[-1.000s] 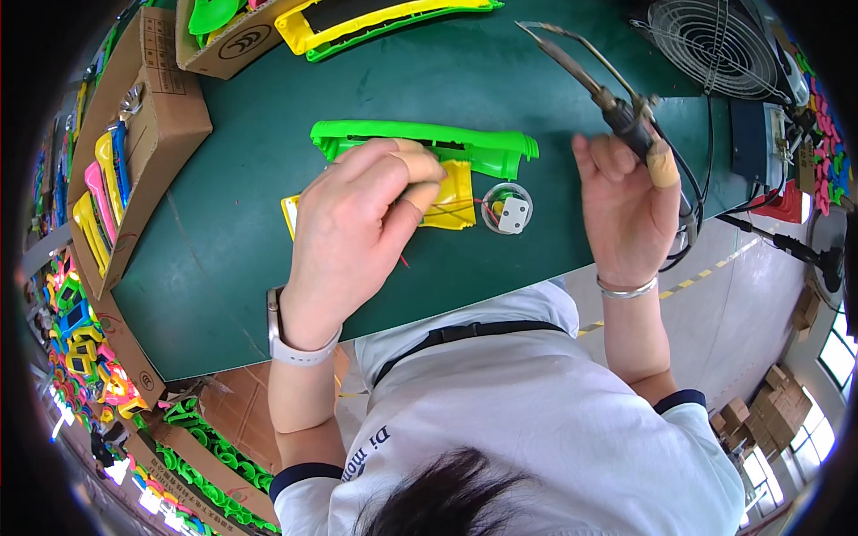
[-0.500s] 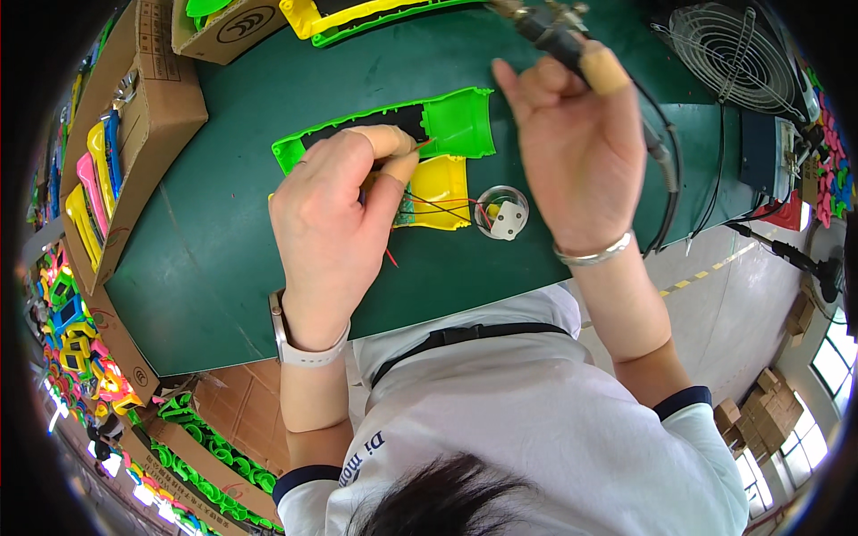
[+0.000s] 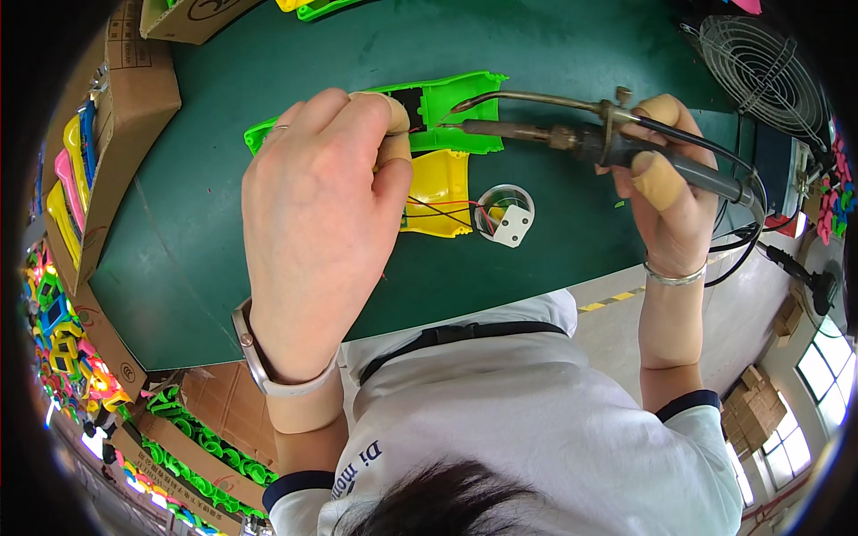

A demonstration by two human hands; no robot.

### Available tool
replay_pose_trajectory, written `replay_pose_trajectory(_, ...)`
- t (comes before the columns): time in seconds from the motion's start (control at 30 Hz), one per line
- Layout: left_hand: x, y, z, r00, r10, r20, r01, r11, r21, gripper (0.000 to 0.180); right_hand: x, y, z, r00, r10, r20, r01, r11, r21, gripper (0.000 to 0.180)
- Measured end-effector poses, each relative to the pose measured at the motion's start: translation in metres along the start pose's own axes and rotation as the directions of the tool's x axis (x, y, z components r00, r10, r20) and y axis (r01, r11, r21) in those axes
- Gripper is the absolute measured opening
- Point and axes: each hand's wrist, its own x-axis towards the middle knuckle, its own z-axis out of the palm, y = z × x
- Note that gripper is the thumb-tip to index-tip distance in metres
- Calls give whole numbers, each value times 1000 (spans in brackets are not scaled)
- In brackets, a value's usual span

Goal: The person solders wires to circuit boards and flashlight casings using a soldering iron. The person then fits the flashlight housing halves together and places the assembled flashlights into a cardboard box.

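Head view shows your soldering iron lying nearly level across the upper middle of the frame: a dark handle with a black cable at its right end, a brownish metal barrel, and a thin curved metal feed tube above it. Its tip sits at the green plastic shell, which lies on the green table with a black patch on its upper face. Your right hand is closed around the iron's handle, with tan finger covers on the thumb and a fingertip and a silver bracelet at the wrist. Your left hand rests palm down over the left part of the green shell, its covered fingertip pressing beside the iron's tip; whether it pinches anything underneath, you cannot tell. Just below the shell lies a yellow plastic part, and red and black wires run from it to a small white square component sitting on a round metal tin.

At the left edge stands a brown cardboard box, open-topped, with yellow, pink and blue plastic pieces upright inside. Another brown cardboard box with a round dark mark sits at the top left. A round wire fan grille stands at the upper right.
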Motion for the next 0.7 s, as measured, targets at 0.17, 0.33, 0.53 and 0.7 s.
replay_pose_trajectory(0.17, 3, 0, -4, 998, 0, 61, -4, 999, 51, 8, 3, 3, 8, 998, 58, -14, -58, 996, -63, 30)
replay_pose_trajectory(0.33, 3, 1, -6, 998, -16, 68, 13, 999, 39, 8, 3, 3, 11, 999, 50, 9, -49, 996, -77, 29)
replay_pose_trajectory(0.53, 4, 0, -5, 997, -20, 74, 17, 999, 50, 8, 4, 2, 13, 997, 74, -4, -74, 990, -121, 27)
replay_pose_trajectory(0.7, 5, 1, -6, 996, -11, 90, 4, 998, 69, 8, 4, 4, 16, 998, 50, -39, -54, 989, -134, 24)
